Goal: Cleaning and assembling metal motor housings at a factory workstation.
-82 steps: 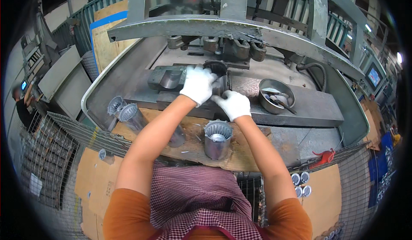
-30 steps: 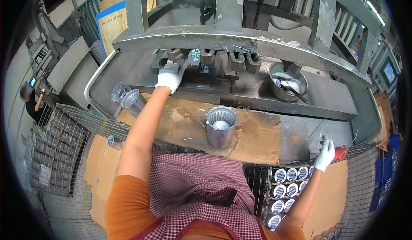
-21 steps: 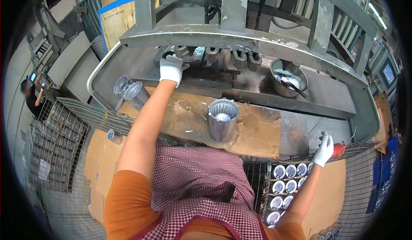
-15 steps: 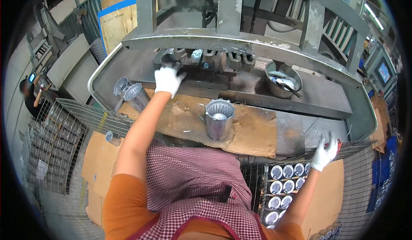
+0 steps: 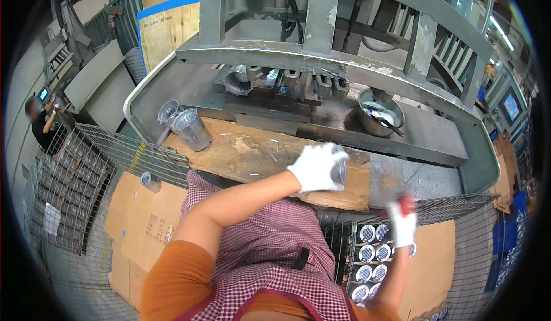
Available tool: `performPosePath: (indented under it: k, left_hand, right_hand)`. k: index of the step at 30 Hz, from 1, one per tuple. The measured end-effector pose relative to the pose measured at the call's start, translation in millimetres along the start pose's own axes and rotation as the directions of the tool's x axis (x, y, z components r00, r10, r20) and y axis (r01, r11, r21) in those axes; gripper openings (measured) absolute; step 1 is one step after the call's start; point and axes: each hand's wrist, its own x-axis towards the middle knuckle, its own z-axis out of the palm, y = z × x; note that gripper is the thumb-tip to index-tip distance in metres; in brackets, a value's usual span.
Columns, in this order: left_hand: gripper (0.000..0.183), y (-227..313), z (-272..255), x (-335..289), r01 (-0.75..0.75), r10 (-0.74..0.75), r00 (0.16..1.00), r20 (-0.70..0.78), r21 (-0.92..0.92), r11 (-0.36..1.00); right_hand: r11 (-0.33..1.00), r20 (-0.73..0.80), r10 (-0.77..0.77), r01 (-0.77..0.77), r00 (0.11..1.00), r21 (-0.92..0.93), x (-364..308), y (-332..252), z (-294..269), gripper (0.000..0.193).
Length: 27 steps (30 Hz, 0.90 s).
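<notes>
My left hand point(image 5: 318, 169), in a white glove, is closed round a grey metal cup point(image 5: 342, 166) above the board. The glove covers most of this cup. My right hand point(image 5: 403, 229), also gloved in white, grips a red-handled tool point(image 5: 407, 205); motion blur hides its far end and its kind. Two ribbed, finned metal cups point(image 5: 194, 130) stand together at the board's left end. Another ribbed metal part point(image 5: 237, 83) sits in the machine's fixture, beyond my left arm.
A brown board point(image 5: 229, 154) with thin metal scraps lies before the grey machine frame point(image 5: 321, 17). A metal pot point(image 5: 383, 120) with a dark handle stands on the machine bed. At lower right, a wire crate holds rows of round metal parts point(image 5: 364, 273). A co-worker point(image 5: 40, 123) stands far left.
My left hand has come from the fixture to the cup on the board and gripped it, leaving a ribbed part behind. My right hand has swung inward, bringing the red-handled tool toward the board.
</notes>
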Motion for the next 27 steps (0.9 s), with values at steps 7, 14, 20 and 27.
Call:
performPosePath:
  k: [7, 14, 20, 27]
  left_hand:
    - [0.047, 17, 31, -4, -0.092, 0.076, 0.994, 0.08, 0.211, 0.973]
    - [0.05, 12, 25, -33, -0.044, 0.051, 0.998, -0.034, 0.17, 0.984]
    - [0.037, 5, 20, -41, -0.162, 0.178, 0.968, -0.178, 0.099, 0.982]
    - [0.04, -5, 12, -45, -0.091, 0.107, 0.96, -0.258, 0.076, 0.993]
  right_hand:
    - [0.958, 0.268, 0.149, -0.206, 0.952, 0.197, -30, 56, 79, 0.054]
    - [0.995, 0.281, -0.064, 0.041, 0.958, 0.088, -21, 42, 91, 0.039]
    - [0.977, 0.449, 0.011, 0.087, 0.894, -0.196, -30, -6, 76, 0.051]
    - [0.957, 0.491, -0.056, 0.188, 0.869, -0.222, -10, -12, 80, 0.054]
